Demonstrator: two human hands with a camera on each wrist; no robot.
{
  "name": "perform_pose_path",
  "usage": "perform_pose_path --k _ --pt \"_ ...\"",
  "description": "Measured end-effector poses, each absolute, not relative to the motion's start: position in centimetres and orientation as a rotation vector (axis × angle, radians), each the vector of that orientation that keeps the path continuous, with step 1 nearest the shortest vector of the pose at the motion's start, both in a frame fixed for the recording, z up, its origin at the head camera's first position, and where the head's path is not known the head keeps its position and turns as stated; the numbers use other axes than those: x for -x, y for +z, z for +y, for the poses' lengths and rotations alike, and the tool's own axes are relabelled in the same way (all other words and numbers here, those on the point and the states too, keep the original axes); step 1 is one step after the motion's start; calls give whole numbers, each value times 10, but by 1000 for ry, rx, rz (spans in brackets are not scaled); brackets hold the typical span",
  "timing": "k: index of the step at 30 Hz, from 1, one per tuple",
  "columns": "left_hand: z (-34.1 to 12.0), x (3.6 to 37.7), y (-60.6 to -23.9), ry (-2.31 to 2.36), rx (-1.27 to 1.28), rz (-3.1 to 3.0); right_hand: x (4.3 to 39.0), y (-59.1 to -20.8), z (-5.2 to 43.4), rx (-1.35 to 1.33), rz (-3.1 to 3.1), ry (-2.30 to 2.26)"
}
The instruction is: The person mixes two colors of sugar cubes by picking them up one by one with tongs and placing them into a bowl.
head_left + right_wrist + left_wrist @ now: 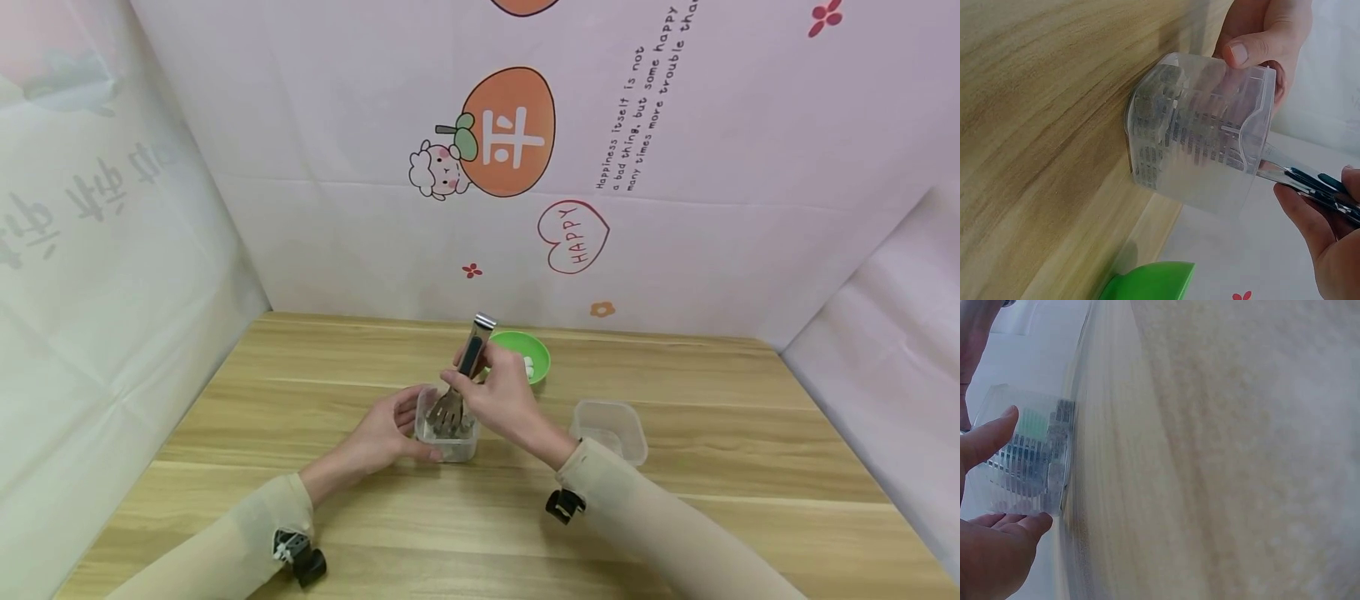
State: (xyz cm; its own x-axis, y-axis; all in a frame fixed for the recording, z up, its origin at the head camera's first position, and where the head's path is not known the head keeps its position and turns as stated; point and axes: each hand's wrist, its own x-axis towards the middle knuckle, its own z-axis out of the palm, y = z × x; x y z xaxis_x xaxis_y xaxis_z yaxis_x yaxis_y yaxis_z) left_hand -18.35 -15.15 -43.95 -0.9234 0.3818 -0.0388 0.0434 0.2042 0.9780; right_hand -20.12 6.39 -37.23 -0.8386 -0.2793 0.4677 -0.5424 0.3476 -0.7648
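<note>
Clear plastic square tub (447, 429) at table centre; left hand (386, 433) cups it from 9 o'clock, steadying. Right hand (501, 396) grips steel tongs (459, 383), tips inside tub.
Left wrist: fingertips (997, 428) press tub wall.
Right wrist: tongs (1310, 181) enter at 3 o'clock; green bowl (1150, 282) at 6.

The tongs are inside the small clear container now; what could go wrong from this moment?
1. The tongs lean on the clear container's rim; the left hand only steadies it from one side, so it may tip or slide.
2. The right hand grips the tongs over the green bowl close behind; lifted contents could drop short onto the table.
</note>
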Motion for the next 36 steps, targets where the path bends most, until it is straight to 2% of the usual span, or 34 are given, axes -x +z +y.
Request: perform_pose_path --k 23,36 --pt "-150 184 -441 1814 -394 2176 205 -373 57 -740 -2376 1503" --pt "-151 184 -442 1783 -381 2205 202 -365 68 -616 -2319 1579"
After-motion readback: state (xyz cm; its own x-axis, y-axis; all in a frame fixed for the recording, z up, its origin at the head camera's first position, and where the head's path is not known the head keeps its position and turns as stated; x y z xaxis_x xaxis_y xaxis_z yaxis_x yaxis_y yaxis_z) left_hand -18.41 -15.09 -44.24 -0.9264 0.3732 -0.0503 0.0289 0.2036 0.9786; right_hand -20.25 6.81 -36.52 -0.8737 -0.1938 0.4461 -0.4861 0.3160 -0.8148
